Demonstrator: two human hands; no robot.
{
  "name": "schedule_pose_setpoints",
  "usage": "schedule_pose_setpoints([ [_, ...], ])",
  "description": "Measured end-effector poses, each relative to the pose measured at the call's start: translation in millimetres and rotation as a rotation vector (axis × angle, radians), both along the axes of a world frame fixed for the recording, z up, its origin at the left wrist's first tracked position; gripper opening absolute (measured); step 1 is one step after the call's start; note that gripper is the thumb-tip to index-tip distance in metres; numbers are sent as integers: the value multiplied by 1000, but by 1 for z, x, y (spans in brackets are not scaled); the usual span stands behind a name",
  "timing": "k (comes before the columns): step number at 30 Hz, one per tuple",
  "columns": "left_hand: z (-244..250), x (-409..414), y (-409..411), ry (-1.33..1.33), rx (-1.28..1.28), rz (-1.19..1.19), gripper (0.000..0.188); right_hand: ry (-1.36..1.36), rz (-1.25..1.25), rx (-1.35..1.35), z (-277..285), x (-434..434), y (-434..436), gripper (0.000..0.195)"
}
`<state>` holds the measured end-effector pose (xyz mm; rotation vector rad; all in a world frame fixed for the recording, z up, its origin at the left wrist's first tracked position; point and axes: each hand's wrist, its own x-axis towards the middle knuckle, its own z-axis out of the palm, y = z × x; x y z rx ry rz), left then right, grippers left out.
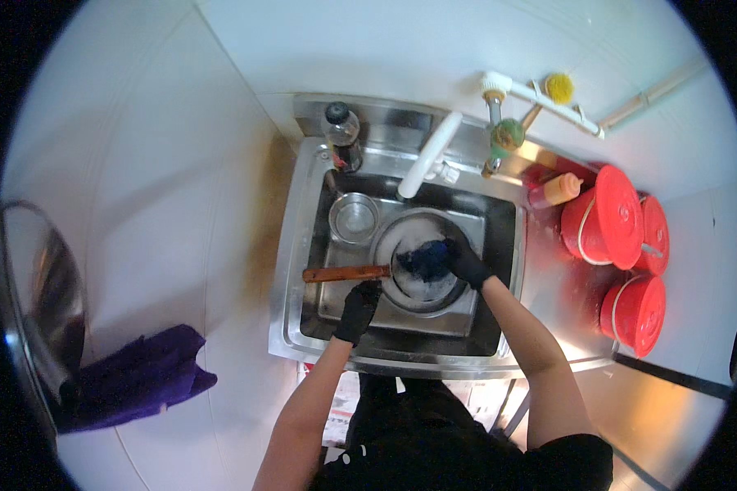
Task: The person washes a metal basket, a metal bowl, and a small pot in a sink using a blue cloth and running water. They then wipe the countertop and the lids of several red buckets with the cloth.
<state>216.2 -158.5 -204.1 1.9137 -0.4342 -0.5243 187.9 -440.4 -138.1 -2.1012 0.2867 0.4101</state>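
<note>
In the sink (506,245), a round metal basin (381,236) holds suds and a smaller round pan (427,296). A brown wooden handle (344,274) reaches left from the pan's edge. Black-gloved, my left hand (361,310) is just below the handle's inner end, fingertips at the metal rim; its grip is partly hidden. My right hand (465,261), also gloved in black, holds a dark blue scrubbing cloth (427,260) against the inside of the pan. A small round metal pot (354,218) with liquid inside stands left of the basin.
A white faucet (430,156) overhangs the sink. A dark bottle (343,138) stands at its back left corner. On the right counter are a squeeze bottle (556,189) and red lidded buckets (632,316). A purple cloth (144,377) hangs at left; a green valve (507,135) projects from the wall.
</note>
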Motion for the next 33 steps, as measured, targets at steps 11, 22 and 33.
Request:
schedule_pose_setpoints([
  [11,17,-3,8,-342,45,100,22,-59,-63,668,199,-9,28,42],
  [22,52,11,-44,-149,-321,-312,79,-100,-69,197,278,-22,50,42],
  [33,60,-15,-126,140,-301,-566,87,-136,207,-349,215,47,40,35],
])
